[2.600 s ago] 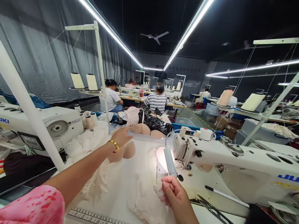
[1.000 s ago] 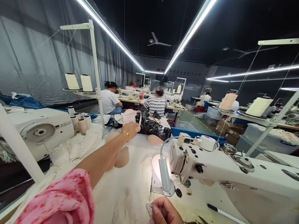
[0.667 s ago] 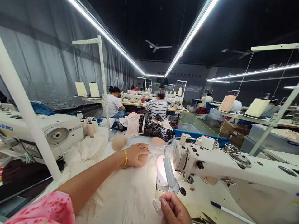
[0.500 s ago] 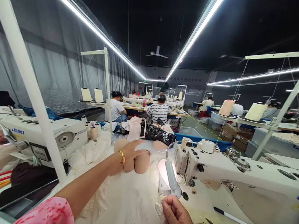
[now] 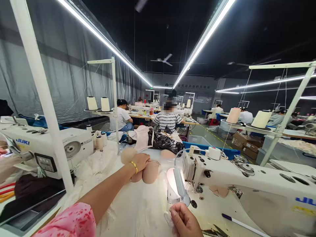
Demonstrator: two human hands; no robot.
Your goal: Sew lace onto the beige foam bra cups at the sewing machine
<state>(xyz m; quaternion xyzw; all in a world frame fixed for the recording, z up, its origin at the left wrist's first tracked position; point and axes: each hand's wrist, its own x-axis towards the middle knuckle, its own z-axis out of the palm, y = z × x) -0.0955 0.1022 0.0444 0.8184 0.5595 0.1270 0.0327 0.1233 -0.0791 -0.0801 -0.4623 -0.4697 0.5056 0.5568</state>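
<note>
My left hand (image 5: 140, 162), wearing a gold bracelet on the wrist, reaches across to a stack of beige moulded bra cups (image 5: 150, 172). Its fingers are bent and closed at the upper edge of the cups; their tips are partly hidden. Close to me, my right hand (image 5: 185, 220) pinches a small whitish, translucent piece (image 5: 169, 218) between thumb and forefinger; its exact kind is unclear. This hand is just in front of the lit needle area of a white sewing machine (image 5: 247, 176). Pale fabric (image 5: 140, 204) covers the table beneath my left arm.
A grey lamp (image 5: 179, 182) stands by the machine's needle end. A pen (image 5: 242, 224) and scissors (image 5: 219, 231) lie at right. Another machine (image 5: 61, 144) and a white post (image 5: 44, 92) flank my left. Behind the cups is a black plastic bag (image 5: 164, 141). Co-workers sit farther off.
My left hand has drawn its fingers in from lying stretched over the cups to a bent, closed shape near their top. My right hand keeps its pinch. The view has shifted slightly.
</note>
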